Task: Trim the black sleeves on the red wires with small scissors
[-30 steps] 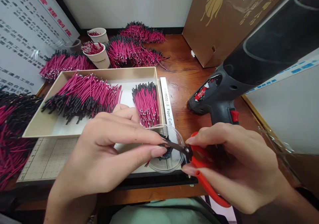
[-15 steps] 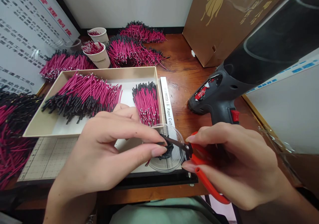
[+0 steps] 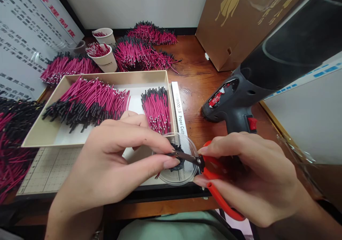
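Note:
My left hand (image 3: 123, 161) is closed in a pinch over a clear round dish (image 3: 191, 174); what sits between thumb and forefinger is too small to name. My right hand (image 3: 253, 176) holds red-handled scissors (image 3: 223, 202), whose dark blades reach to my left fingertips. Small black pieces (image 3: 177, 166) lie in the dish beneath the blades. Left of the dish, a cream box tray (image 3: 117, 77) holds a loose heap of pink wires with black ends (image 3: 93, 97) and a neater bundle (image 3: 155, 108).
A gridded paper cutter (image 3: 48, 168) lies under the tray. Behind stand paper cups (image 3: 107, 62) with wires, beside more wire heaps (image 3: 133, 53). A black heat-gun-like tool (image 3: 240, 101) hangs over the right side, near a brown cardboard box (image 3: 213, 37). More wires (image 3: 16, 136) lie at left.
The scissor blades have shifted slightly at my left fingertips, and the left fingertips are a little farther apart. Both hands otherwise stay nearly in place.

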The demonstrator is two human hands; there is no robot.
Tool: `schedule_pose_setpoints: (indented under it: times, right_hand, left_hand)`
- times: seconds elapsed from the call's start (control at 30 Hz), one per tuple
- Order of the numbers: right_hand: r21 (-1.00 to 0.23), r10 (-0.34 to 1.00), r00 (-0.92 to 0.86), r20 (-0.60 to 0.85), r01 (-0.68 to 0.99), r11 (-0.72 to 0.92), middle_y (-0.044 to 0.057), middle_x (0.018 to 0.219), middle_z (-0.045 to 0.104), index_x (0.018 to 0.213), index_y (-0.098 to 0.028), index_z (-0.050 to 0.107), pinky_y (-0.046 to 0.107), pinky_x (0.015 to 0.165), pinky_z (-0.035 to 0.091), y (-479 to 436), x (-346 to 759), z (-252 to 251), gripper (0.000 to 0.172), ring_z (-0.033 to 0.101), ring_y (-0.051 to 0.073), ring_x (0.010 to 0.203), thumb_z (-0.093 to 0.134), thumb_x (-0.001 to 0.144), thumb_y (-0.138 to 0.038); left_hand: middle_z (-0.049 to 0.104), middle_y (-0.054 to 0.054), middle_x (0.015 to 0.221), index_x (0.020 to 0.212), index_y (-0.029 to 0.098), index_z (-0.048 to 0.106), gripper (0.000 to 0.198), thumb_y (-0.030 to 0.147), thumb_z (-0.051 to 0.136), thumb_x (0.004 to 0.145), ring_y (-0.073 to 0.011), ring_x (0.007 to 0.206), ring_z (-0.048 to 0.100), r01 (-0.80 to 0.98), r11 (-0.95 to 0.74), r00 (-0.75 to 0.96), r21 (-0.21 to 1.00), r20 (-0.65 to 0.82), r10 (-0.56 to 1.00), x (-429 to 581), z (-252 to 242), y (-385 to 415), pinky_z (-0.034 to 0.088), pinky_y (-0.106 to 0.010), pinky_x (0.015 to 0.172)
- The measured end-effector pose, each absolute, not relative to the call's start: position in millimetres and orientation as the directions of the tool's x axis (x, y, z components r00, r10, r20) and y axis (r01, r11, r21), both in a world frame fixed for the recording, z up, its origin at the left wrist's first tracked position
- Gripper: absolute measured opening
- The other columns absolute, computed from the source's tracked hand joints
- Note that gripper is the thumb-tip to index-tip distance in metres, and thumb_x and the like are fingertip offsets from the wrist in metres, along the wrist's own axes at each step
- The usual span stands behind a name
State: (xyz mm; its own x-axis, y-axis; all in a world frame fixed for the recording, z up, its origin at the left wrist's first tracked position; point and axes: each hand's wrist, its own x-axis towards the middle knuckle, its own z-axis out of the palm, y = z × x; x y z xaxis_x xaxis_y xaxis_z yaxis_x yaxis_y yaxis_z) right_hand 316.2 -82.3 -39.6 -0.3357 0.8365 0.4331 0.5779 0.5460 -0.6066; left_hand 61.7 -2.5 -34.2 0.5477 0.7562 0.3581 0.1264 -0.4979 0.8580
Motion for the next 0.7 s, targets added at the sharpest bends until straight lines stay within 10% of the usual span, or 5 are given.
schedule_pose_setpoints:
  times: [0.7]
  right_hand:
    - [-0.595,0.825,-0.354,0.44,0.573,0.564,-0.006,0.075,0.067,0.108,-0.025,0.06,0.026,0.051,0.046,-80.9,315.6,-40.7,0.014,0.06,0.009,0.055,0.071,0.103,-0.018]
  left_hand:
    - [0.073,0.009,0.069,0.09,0.029,0.086,0.014,0.016,0.089,0.094,-0.0083,0.061,0.059,0.139,-0.472,0.546,0.871,0.33,0.77,63.8,-31.8,-2.4,0.048,-0.024,0.057]
